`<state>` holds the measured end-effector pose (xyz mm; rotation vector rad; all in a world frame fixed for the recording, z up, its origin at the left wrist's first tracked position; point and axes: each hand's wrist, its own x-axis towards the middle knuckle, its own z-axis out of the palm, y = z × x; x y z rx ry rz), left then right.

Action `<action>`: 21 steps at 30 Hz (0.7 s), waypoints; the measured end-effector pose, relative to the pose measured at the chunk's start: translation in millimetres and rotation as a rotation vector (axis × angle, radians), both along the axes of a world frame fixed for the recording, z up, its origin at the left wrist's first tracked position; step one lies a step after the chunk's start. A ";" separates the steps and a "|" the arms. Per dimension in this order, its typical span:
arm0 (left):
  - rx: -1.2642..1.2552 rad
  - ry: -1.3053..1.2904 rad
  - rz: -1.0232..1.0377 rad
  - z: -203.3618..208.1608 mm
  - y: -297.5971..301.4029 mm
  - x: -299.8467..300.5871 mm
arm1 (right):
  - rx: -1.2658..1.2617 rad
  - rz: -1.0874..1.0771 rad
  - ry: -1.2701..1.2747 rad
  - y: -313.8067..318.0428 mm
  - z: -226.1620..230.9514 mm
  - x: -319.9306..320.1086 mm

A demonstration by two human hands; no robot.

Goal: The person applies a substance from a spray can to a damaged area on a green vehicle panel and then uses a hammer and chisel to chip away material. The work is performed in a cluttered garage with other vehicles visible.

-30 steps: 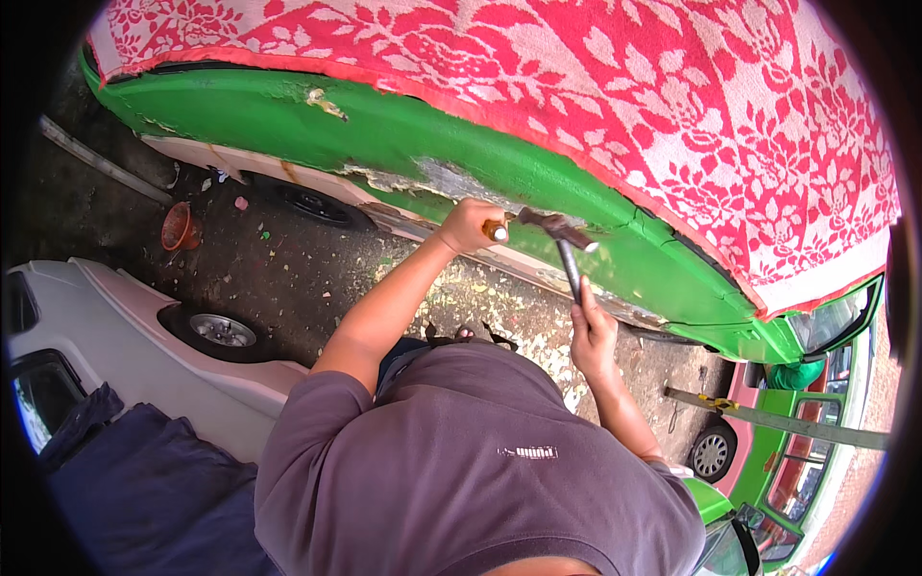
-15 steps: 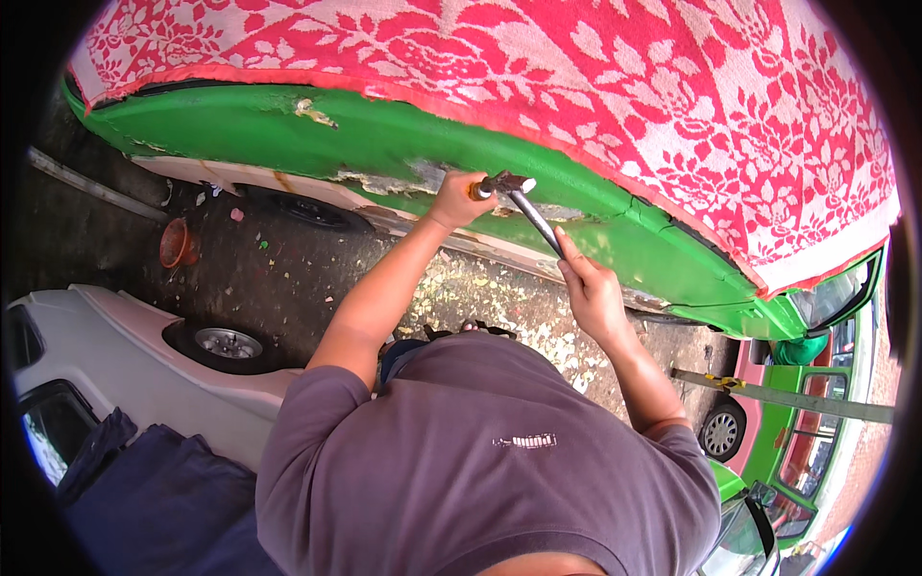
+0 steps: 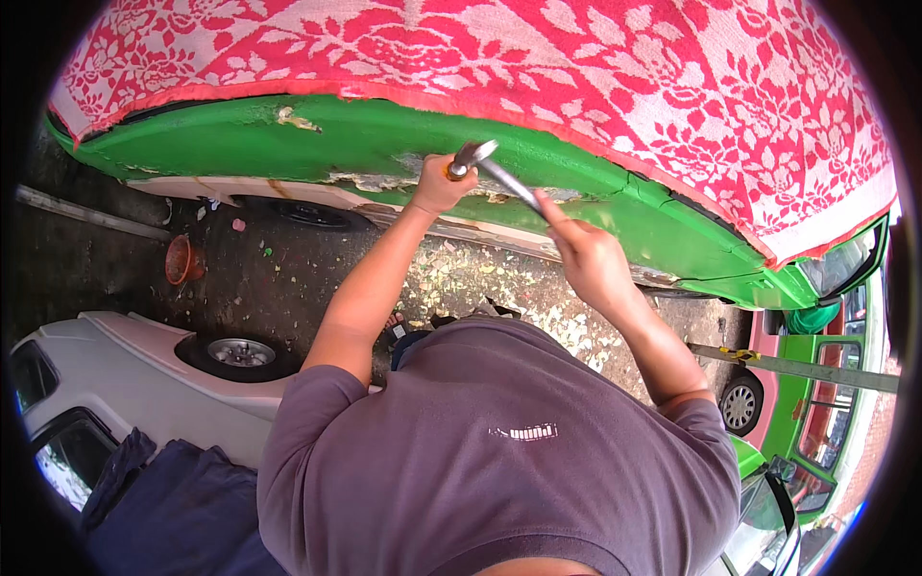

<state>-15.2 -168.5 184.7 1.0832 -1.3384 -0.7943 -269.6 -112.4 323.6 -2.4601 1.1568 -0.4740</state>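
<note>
My left hand [image 3: 437, 188] is closed around a short amber-handled tool [image 3: 450, 174], its butt end toward me. The tool's working end is hidden by the hand and the panel. In my right hand [image 3: 597, 266] is a hammer [image 3: 519, 189] with a silvery shaft. The hammer head, slightly blurred, is at the butt of the amber handle; I cannot tell whether they touch. Both hands are at the side of a green car body [image 3: 317, 141]. Beside my left hand, its lower edge has a ragged patch of bare, peeling metal [image 3: 370, 181].
A red-and-white floral cloth [image 3: 461, 58] covers the car's top. Behind me on the left stands a pale car [image 3: 154, 370] with dark blue cloth [image 3: 182, 509] on it. An orange pot [image 3: 182, 259] and scattered flakes [image 3: 461, 278] lie on the ground. A post [image 3: 816, 371] crosses at right.
Both hands and the hammer appear higher and slightly left in view, partly because the whole view has shifted. The hammer head has tilted. Both hands keep their holds.
</note>
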 end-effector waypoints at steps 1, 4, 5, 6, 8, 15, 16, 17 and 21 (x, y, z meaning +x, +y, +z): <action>-0.027 -0.001 0.002 -1.7 -3.2 0.2 | 0.032 -0.007 -0.014 -8.6 -5.6 5.4; -0.052 -0.041 0.006 -11.9 -8.6 8.7 | 0.004 -0.006 -0.222 -12.2 2.7 7.1; -0.061 0.001 -0.002 -12.7 -10.7 9.5 | 0.001 -0.012 -0.340 -10.9 6.5 10.7; -0.058 -0.002 0.002 -13.6 -10.7 12.1 | -0.013 -0.008 -0.303 -10.7 4.0 11.4; -0.061 0.001 0.006 -13.8 -10.2 13.2 | -0.046 -0.004 -0.221 -9.9 0.3 8.6; 0.000 0.032 -0.021 -24.7 -2.3 20.7 | 0.052 0.019 -0.296 -8.3 19.8 14.2; 0.001 0.038 -0.017 -19.3 -4.9 21.5 | 0.056 0.011 -0.352 -8.1 27.6 15.5; 0.008 0.052 -0.025 -18.3 -5.9 21.8 | 0.059 0.027 -0.350 -8.4 27.6 14.1; 0.009 0.030 0.041 -8.1 -3.4 2.4 | 0.076 0.061 -0.025 -18.9 8.9 14.1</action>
